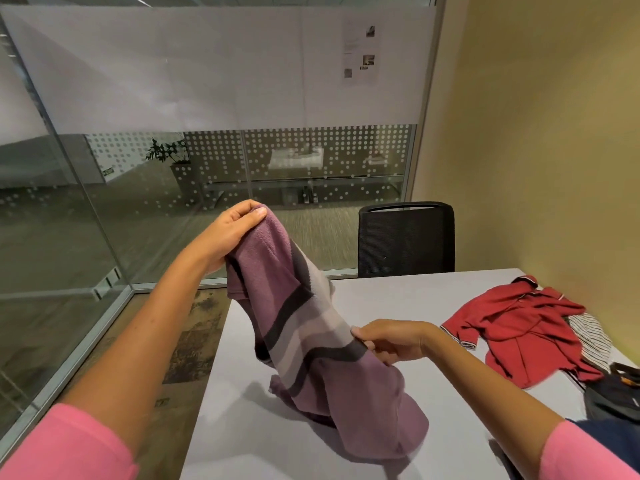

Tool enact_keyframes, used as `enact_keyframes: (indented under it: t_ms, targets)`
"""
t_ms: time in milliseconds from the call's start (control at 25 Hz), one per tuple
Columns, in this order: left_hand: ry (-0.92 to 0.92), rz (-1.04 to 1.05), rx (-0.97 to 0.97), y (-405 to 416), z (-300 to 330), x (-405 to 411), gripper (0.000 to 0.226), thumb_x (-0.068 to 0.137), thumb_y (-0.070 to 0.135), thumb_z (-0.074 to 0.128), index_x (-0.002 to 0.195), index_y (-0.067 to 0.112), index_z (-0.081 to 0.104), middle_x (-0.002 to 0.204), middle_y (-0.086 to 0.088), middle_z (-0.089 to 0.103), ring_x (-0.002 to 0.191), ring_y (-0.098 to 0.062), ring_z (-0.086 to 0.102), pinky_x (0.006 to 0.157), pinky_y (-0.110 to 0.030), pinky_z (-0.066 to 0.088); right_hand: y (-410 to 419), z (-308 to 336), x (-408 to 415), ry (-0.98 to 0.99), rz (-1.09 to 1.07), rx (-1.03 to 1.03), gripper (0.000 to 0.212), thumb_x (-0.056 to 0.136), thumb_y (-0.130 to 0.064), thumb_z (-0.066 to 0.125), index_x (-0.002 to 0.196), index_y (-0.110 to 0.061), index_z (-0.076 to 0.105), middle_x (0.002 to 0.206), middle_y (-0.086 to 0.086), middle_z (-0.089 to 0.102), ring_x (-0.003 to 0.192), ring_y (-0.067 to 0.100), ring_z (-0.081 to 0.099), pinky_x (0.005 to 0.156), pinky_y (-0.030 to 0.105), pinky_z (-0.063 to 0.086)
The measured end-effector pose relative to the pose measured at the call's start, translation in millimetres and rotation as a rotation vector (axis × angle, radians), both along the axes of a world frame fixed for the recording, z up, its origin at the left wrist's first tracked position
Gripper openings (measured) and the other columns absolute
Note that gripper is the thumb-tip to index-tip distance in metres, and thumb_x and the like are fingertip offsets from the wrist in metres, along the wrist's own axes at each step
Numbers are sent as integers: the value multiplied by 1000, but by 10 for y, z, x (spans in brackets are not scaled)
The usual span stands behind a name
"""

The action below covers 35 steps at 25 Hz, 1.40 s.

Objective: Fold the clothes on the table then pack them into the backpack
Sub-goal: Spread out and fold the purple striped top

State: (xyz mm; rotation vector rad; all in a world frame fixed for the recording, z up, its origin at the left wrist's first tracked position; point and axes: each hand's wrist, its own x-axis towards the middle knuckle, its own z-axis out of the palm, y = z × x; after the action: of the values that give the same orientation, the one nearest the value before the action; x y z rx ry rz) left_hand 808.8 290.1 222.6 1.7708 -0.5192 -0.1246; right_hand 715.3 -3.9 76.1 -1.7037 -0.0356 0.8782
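Observation:
A purple top with dark and pale stripes (311,327) hangs lifted above the grey table (398,299), its lower part crumpled on the surface. My left hand (232,230) pinches its upper edge, raised high over the table's left edge. My right hand (391,341) grips the fabric lower down at a dark stripe. A red shirt with striped trim (519,327) lies spread at the right, partly over a black-and-white striped garment (588,334). The dark backpack (613,396) sits at the right edge, only partly in view.
A black mesh chair (405,237) stands behind the table's far edge. Glass walls close off the left and back, and a yellow wall rises on the right. Patterned floor lies left of the table.

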Motion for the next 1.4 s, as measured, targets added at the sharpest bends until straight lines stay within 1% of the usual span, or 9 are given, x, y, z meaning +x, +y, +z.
enact_keyframes:
  t_ms: [120,240,480,640,800,960,1120,1280,1400]
  targets:
    - [18,52,18,114,-77,61,16,98,31,50,90,24,62,81,6,60,72,-8,52,67,-24,40,-68,-112,-16,-68,45,29,50,78,-50,72,98,-5,67,93,10,61,81,17,56,72,25,44]
    - [42,177,143,266,-197,188,18,96,32,55,90,18,66,87,2,62,82,-14,55,72,-29,41,-78,-82,-29,-219,-180,96,38,66,-43,83,75,-12,63,78,4,61,77,16,57,72,25,44]
    - [-232,486,830,217,-519,144,39,85,33,69,116,11,59,118,-13,54,107,-31,55,90,-38,42,2,144,1,-475,-464,95,12,88,-17,68,96,-9,72,95,3,70,88,14,63,78,30,49]
    - [-389,55,672,-323,-584,-220,44,86,27,70,128,19,58,127,2,53,115,-13,53,100,-28,44,325,334,14,-705,-418,18,14,88,-9,66,95,-17,75,90,-6,72,76,1,60,69,12,45]
    - [-209,-212,569,-687,-750,-431,32,87,28,68,119,27,64,100,8,65,92,-9,62,86,-24,49,476,447,42,-824,-499,42,12,82,-6,73,94,-7,74,90,7,74,82,15,66,81,27,54]
    - [-377,-106,659,-741,-719,-394,18,90,26,61,92,11,71,81,-9,66,75,-21,58,69,-35,44,399,436,1,-898,-519,-78,15,78,-16,78,90,-13,69,80,4,68,73,11,61,73,29,53]
    - [-634,78,587,-688,-492,-313,18,91,21,58,93,11,73,89,-4,69,85,-21,61,75,-36,49,296,305,-81,-1011,-431,-330,17,81,-31,75,89,-17,68,80,-6,68,71,6,60,64,23,50]
    - [-700,294,433,-481,-154,-173,17,88,15,60,90,5,73,88,-10,71,85,-24,63,74,-33,47,116,111,-97,-956,-398,-556,31,83,-39,70,83,-9,69,77,2,68,72,18,61,68,36,52]
    - [-703,431,377,-301,80,-101,17,89,16,60,90,4,73,80,-12,69,77,-26,61,65,-29,38,-77,12,-118,-933,-372,-683,24,84,-34,71,71,-16,63,63,-6,58,60,10,51,57,27,40]
